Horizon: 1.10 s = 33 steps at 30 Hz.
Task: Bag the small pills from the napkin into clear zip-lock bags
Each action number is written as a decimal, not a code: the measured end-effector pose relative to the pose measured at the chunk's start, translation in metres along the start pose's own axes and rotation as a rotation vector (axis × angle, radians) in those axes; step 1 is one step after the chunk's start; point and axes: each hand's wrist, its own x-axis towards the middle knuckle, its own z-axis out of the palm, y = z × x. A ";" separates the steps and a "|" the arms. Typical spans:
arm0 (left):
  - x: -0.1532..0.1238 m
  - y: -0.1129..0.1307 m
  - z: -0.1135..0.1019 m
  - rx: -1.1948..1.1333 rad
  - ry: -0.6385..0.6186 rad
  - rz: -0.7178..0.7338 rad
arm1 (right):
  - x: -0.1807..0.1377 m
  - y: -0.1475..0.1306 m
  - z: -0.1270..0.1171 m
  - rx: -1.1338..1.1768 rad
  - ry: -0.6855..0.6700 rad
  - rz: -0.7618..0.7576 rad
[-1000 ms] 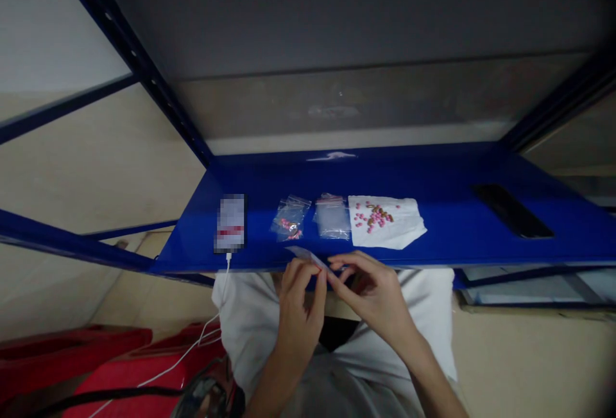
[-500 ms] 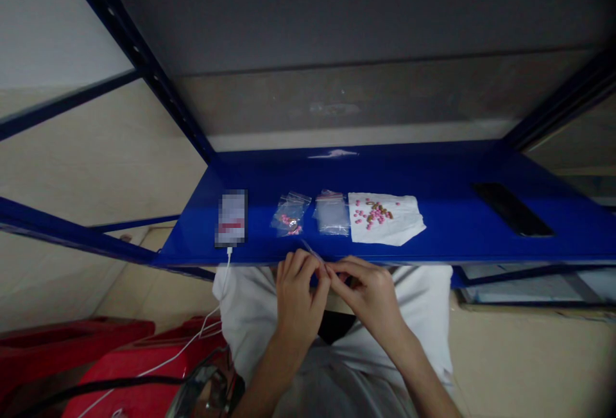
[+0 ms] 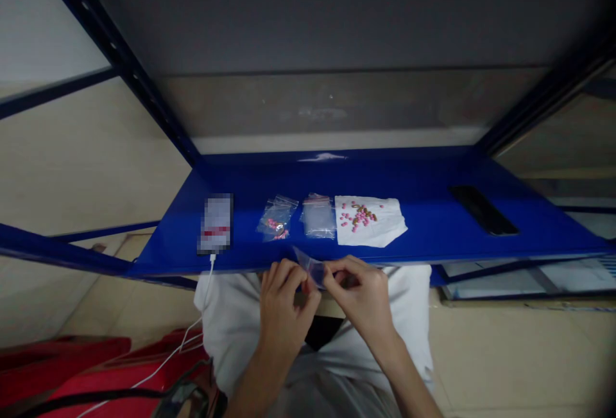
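Both hands pinch one small clear plastic bag (image 3: pixel 312 266) at the front edge of the blue shelf (image 3: pixel 433 232). My left hand (image 3: pixel 283 305) grips its left side, fingers curled. My right hand (image 3: pixel 357 296) grips its right side, fingers pressed together. Behind them on the shelf lie a small bag with pink pills (image 3: pixel 275 220), a stack of clear bags (image 3: pixel 317 217) and a white paper (image 3: pixel 380 228) with loose pink and brown pills (image 3: pixel 357 214).
A phone (image 3: pixel 216 224) with a white cable (image 3: pixel 192 328) lies on the shelf's left. A dark flat object (image 3: pixel 482 210) lies at the right. Blue rack posts (image 3: pixel 110 52) frame the shelf. Red objects (image 3: pixel 96 373) sit on the floor at lower left.
My hands have drawn close together on the small bag, which now stands between the fingertips. The view has shifted a little to the right, so everything sits further left.
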 end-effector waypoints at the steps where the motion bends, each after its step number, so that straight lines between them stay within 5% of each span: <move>1: 0.000 0.001 0.001 -0.003 -0.007 0.018 | 0.000 -0.001 -0.001 0.012 -0.038 0.013; 7: 0.001 0.005 0.001 -0.008 -0.031 0.090 | -0.002 0.003 0.000 0.045 -0.215 0.082; 14: -0.002 0.002 -0.012 0.067 0.201 0.243 | -0.001 0.009 0.000 0.075 -0.267 0.165; 23: 0.003 0.010 -0.008 -0.148 0.146 0.277 | -0.005 0.028 -0.001 0.590 -0.621 0.365; 28: 0.007 0.016 -0.005 -0.183 0.116 0.262 | -0.003 0.036 -0.010 0.727 -0.671 0.353; 33: 0.021 0.021 -0.012 -0.460 0.084 0.183 | -0.003 0.045 -0.010 0.978 -0.718 0.409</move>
